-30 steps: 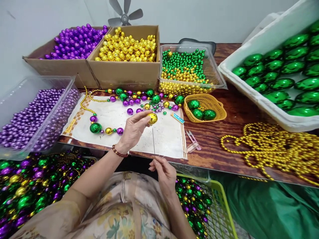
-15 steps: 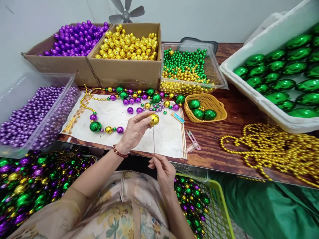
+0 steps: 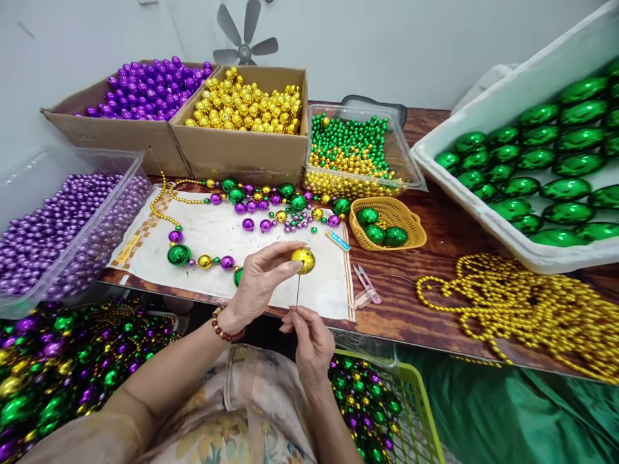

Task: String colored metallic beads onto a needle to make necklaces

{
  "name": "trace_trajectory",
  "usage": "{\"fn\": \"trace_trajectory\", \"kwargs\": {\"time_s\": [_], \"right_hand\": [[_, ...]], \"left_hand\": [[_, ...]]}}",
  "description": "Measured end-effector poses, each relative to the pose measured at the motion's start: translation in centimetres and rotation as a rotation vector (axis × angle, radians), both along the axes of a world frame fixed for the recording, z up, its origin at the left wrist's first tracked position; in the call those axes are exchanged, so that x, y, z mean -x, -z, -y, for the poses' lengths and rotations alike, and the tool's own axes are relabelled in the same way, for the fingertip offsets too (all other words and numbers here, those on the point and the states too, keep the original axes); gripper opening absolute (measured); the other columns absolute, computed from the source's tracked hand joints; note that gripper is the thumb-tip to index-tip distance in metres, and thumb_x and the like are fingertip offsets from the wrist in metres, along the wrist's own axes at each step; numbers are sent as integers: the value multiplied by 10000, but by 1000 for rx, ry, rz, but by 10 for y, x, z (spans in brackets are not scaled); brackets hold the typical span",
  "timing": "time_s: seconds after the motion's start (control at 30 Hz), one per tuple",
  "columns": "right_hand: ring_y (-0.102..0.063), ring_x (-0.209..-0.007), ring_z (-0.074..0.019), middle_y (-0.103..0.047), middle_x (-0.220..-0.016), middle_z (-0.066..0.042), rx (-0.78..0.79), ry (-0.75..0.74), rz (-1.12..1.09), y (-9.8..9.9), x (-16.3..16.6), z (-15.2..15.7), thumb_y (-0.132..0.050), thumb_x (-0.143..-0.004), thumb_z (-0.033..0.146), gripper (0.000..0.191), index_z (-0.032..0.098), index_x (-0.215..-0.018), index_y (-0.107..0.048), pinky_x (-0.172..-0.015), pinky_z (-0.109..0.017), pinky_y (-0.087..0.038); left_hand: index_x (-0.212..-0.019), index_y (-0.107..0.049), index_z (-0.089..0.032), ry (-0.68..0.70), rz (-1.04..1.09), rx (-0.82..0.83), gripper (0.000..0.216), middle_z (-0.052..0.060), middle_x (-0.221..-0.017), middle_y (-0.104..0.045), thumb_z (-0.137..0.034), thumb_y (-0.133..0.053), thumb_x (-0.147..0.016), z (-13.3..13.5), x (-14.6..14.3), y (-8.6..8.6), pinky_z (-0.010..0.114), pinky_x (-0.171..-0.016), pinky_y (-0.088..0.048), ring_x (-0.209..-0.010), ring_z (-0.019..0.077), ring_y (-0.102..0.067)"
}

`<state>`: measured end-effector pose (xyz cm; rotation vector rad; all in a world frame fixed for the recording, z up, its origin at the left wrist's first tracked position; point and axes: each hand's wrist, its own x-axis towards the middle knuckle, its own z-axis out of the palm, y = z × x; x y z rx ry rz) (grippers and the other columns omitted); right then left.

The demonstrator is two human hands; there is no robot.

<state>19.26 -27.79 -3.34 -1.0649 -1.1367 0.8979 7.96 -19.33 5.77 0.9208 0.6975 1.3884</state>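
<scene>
My left hand point(image 3: 261, 277) pinches a shiny gold bead point(image 3: 304, 260) between thumb and fingers above the white cloth point(image 3: 309, 298). A thin needle point(image 3: 298, 293) runs straight down from the bead to my right hand point(image 3: 313, 348), whose fingertips are closed on its lower part. Whether a thread trails from the needle cannot be made out. Left of my hands lies a strand of beads point(image 3: 205, 261) in green, gold and purple, partly hidden behind my left hand. Loose purple beads point(image 3: 265, 225) and small beads point(image 3: 298, 223) lie farther back on the cloth.
Cardboard boxes hold purple balls point(image 3: 155, 90) and gold balls point(image 3: 251, 100). Clear tubs point(image 3: 416, 174) stand at back and left. A yellow basket point(image 3: 413, 235), pink snips point(image 3: 368, 289) and gold bead strings point(image 3: 522, 309) are on the right. A foam box point(image 3: 435, 145) leans in from the right.
My right hand has come closer to the gold bead, so less of the needle shows between them. The view has shifted, and a green bead now shows beside my left hand.
</scene>
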Motion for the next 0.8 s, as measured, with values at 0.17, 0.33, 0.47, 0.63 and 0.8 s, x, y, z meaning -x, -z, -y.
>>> {"fn": "trace_trajectory", "kwargs": {"time_s": [0.17,0.33,0.47,0.63,0.8], "right_hand": [[-662,-533,-113,-711,-724,5,-10,20,38,-3,-2,-3,-570,-982,215,150,201,-981,-720,-541,-233,-550],[-630,-525,-103,-675,-699,18,19,-4,2,-12,-4,-15,-585,-978,253,157,204,-1005,-732,-541,-235,-541],[-653,-583,-112,-685,-750,13,110,-59,-56,-18,-10,-22,-592,-972,298,225,226,-1141,-721,-561,-239,-555],[-677,-569,-134,-742,-774,-21,262,16,-197,-11,-20,-26,-719,-862,364,233,190,-1016,-733,-556,-259,-566],[-649,-493,-136,-732,-683,-21,358,159,-344,-1,-30,-33,-808,-737,405,273,170,-826,-700,-485,-240,-514]], "left_hand": [[-1013,-805,-261,9,7,16,277,38,-1033,-778,-265,-855,-741,2,1,-1,234,-838,-567,-939,140,-702],[-1025,-775,-222,22,-70,-3,279,47,-1023,-758,-270,-841,-758,6,-2,5,245,-835,-557,-928,146,-688],[-1028,-725,-190,5,-134,69,270,42,-973,-727,-302,-804,-795,3,-11,17,221,-778,-527,-863,123,-663],[-1151,-651,-198,8,-256,99,402,45,-1067,-676,-339,-785,-800,3,-24,32,237,-772,-512,-867,121,-641],[-1254,-634,-193,233,-753,-85,441,110,-1194,-679,-401,-714,-874,-11,-7,37,349,-916,-519,-1010,199,-662]]}}
